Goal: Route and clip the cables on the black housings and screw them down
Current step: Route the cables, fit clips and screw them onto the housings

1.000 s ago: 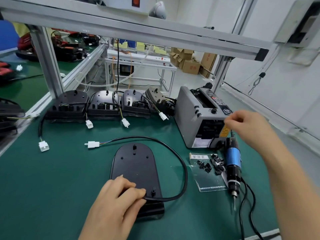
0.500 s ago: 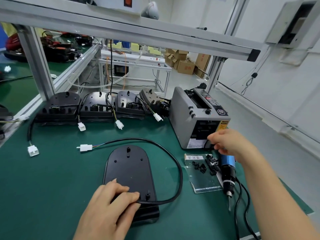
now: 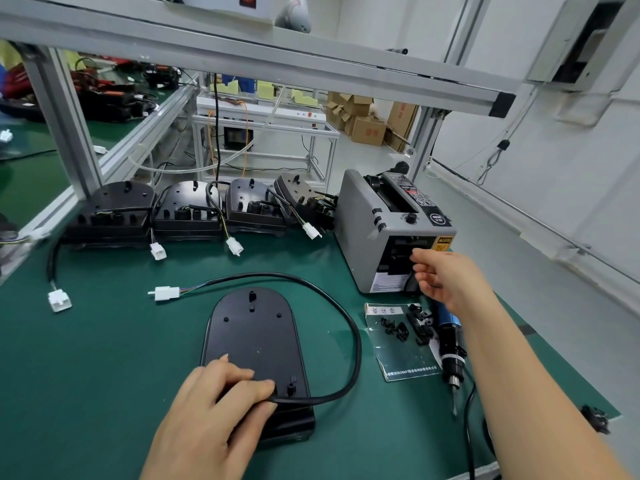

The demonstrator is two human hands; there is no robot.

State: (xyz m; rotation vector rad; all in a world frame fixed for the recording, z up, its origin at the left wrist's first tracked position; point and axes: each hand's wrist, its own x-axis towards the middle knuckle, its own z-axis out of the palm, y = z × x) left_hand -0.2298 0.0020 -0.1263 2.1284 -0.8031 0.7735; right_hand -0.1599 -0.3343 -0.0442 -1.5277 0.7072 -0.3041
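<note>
Since the earlier frame the right hand (image 3: pixel 446 275) has moved up from beside the blue screwdriver (image 3: pixel 448 336) to the front slot of the grey tape dispenser (image 3: pixel 391 230), while the left hand (image 3: pixel 214 410) has stayed on the housing (image 3: pixel 256 341). The right fingers (image 3: pixel 420 268) are half curled and grasp nothing that I can see; perhaps they reach for a piece of tape, but no tape is visible. The left fingers (image 3: pixel 259 389) are bent and press the black cable (image 3: pixel 353 341) against the near end of the housing, just beside two small posts. The housing lies flat on the green desk (image 3: pixel 86 358) under the left palm. From the left fingers the cable goes right, makes a wide loop beyond the housing and ends in a white connector (image 3: pixel 164 293) well away from both hands. I judge the housing to be stiff, light plastic with a smooth face, so it can slide on the desk; one should keep a palm on it. The cable seems springy and will want to open again, so it is better to pinch it close to the posts, not at the connector. The small black clips (image 3: pixel 401 329) on the plastic sheet, just below the right hand, are tiny and easy to drop. Four other housings (image 3: pixel 187 213) stand in a row far beyond the fingers.
</note>
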